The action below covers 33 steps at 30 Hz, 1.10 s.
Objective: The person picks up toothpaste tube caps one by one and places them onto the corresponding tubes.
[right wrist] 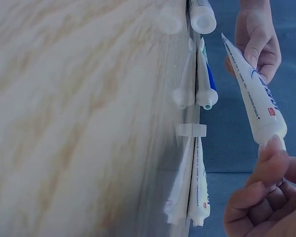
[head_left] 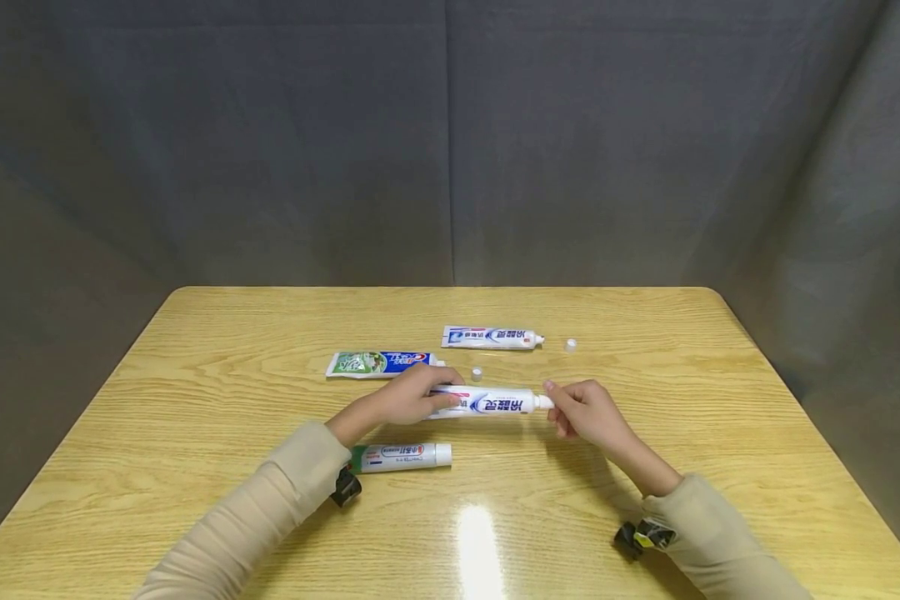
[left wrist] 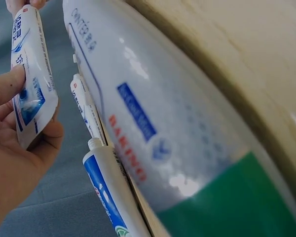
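A white toothpaste tube [head_left: 498, 402] with blue lettering is lifted above the table. My left hand [head_left: 412, 393] grips its flat tail end, with the thumb across the printed face in the left wrist view. At the other end, the thumb and fingers of my right hand [head_left: 588, 412] pinch the white cap [head_left: 544, 402]. In the right wrist view those fingers [right wrist: 271, 158] partly cover the cap. Just below my left hand lies a silver-and-green toothpaste tube [head_left: 412, 457] with a white cap on it.
Behind my left hand lies a green-and-blue toothpaste tube [head_left: 378, 363], uncapped, with a loose white cap [head_left: 477, 374] beside it. Farther back rests another white toothpaste tube [head_left: 487, 337], also uncapped, a second loose cap [head_left: 571, 344] off its nozzle. A grey curtain [head_left: 450, 150] hangs behind the wooden table [head_left: 232, 342].
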Motion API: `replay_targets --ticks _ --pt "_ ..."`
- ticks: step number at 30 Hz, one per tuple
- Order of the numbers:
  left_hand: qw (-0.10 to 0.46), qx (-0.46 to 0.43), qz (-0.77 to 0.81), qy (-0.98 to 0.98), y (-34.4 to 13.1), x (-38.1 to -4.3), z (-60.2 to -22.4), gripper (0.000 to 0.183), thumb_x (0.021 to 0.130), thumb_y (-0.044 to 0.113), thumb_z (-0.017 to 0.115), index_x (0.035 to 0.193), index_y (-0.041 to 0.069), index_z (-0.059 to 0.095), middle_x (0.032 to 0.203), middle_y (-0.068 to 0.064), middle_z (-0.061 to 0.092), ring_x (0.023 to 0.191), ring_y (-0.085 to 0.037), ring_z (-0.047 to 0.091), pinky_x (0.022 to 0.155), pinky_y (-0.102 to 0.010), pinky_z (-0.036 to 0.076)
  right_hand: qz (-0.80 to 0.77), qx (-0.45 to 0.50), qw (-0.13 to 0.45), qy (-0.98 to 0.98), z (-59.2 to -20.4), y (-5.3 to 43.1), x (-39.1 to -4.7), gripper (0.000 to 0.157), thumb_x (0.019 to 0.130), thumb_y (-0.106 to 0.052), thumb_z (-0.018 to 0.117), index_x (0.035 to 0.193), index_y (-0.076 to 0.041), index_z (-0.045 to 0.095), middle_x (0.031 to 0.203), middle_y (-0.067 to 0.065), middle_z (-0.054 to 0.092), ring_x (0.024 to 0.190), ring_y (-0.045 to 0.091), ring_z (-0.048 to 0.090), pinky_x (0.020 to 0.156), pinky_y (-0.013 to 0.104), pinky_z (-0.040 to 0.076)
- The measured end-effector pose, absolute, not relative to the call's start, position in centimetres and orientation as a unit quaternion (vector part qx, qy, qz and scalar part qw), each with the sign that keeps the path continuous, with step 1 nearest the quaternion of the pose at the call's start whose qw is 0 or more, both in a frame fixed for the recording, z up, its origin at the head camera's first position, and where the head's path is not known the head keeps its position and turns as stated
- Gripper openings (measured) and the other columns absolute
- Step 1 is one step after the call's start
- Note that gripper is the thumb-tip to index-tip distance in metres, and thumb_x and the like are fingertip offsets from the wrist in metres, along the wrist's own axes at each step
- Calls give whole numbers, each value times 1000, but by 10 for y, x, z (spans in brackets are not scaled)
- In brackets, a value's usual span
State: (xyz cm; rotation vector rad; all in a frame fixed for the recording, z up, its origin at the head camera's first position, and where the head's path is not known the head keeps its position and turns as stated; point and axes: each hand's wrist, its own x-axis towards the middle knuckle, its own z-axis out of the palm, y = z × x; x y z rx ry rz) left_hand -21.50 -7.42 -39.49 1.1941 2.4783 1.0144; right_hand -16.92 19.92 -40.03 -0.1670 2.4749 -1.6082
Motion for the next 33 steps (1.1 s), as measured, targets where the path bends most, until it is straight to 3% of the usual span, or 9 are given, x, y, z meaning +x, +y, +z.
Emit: replay_targets --ticks 6,12,17,21,28,33 --pt "114 406 342 840 -75 -214 -395 13 91 9 55 101 3 61 77 2 55 58 -7 41 58 -22 39 -521 -61 97 846 -402 200 -169 56 96 -34 45 64 10 58 46 2 52 41 15 47 40 28 41" --pt "117 407 342 839 -79 -214 -395 14 91 10 55 102 3 61 76 3 54 57 -7 40 57 -22 38 -505 -105 72 854 -397 204 -172 48 97 -30 44 74 9 60 51 3 50 43 12 41 41 25 36" --pt "113 412 340 838 -82 -215 -396 16 91 10 55 103 3 61 85 1 59 61 -7 43 61 -23 41 -520 -157 41 839 -394 211 -174 24 91 -15 56 96 7 62 75 11 59 59 19 54 51 27 43" --pt "117 408 345 837 -83 -215 -395 16 91 11 55 104 3 61 83 1 58 61 -8 43 60 -23 41 -522 -183 41 832 -393 214 -172 24 83 -8 66 102 5 61 93 11 62 76 26 61 62 30 49" --pt "119 402 351 837 -83 -215 -395 16 91 11 55 103 4 62 81 3 57 60 -8 43 59 -23 40 -534 -178 47 825 -391 213 -170 18 79 -3 69 95 4 65 80 15 65 70 24 62 62 34 50" --pt "117 404 357 834 -81 -214 -394 14 91 10 55 102 4 62 77 3 55 58 -8 41 57 -22 39 -540 -176 37 822 -392 213 -170 19 77 0 69 94 7 65 82 16 65 68 17 61 63 34 51"
